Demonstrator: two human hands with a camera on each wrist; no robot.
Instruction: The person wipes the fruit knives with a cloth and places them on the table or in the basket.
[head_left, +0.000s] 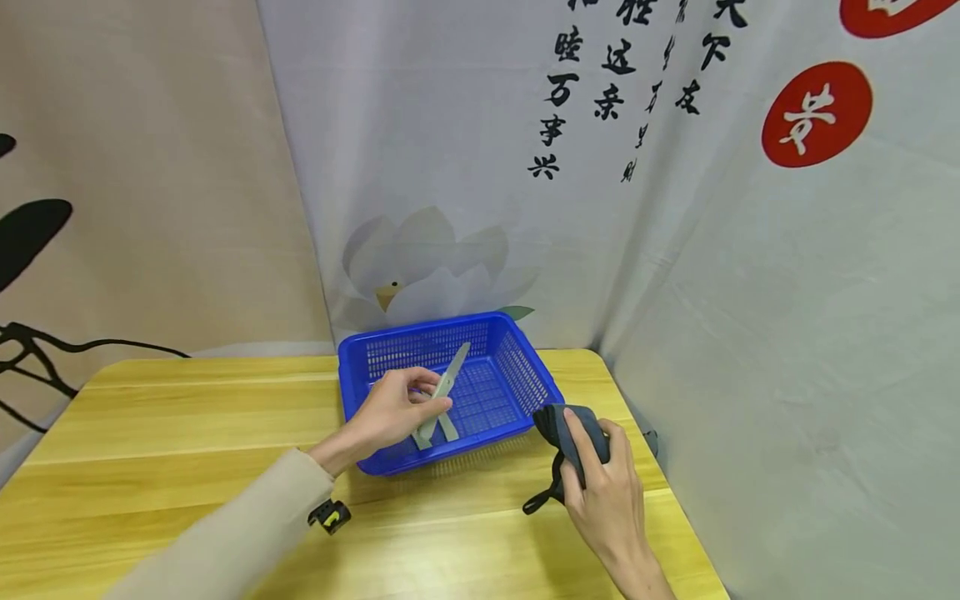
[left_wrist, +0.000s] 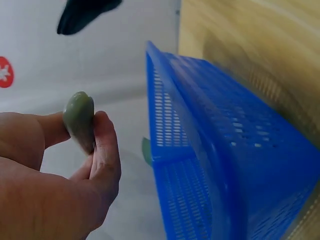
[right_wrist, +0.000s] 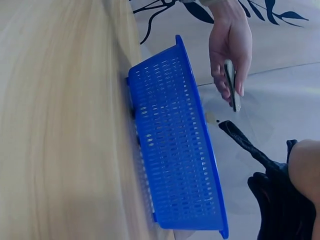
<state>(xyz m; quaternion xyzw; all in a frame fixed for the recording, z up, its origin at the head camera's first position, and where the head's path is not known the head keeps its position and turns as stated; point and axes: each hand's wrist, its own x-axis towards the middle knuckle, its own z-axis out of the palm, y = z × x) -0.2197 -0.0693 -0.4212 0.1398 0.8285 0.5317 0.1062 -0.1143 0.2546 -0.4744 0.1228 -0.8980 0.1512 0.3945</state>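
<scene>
My left hand [head_left: 397,408] pinches a knife [head_left: 452,375] with a pale green handle over the blue basket [head_left: 517,429]. Its grey blade points up and away. In the left wrist view the handle [left_wrist: 80,117] sits between thumb and fingers, seen end-on. Pale green strips [head_left: 448,427] show just below that hand, against the basket floor. To the right of the basket, my right hand [head_left: 611,492] grips a dark fabric bundle [head_left: 592,442] with gathered black folds. A strap loop [head_left: 537,502] hangs from it, also visible in the right wrist view.
The basket stands at the back of a wooden table [head_left: 225,433], near a printed curtain [head_left: 450,167]. Beside the left sleeve is a small black-and-yellow object [head_left: 330,517]. A pale wall covering [head_left: 810,333] borders the table's right edge.
</scene>
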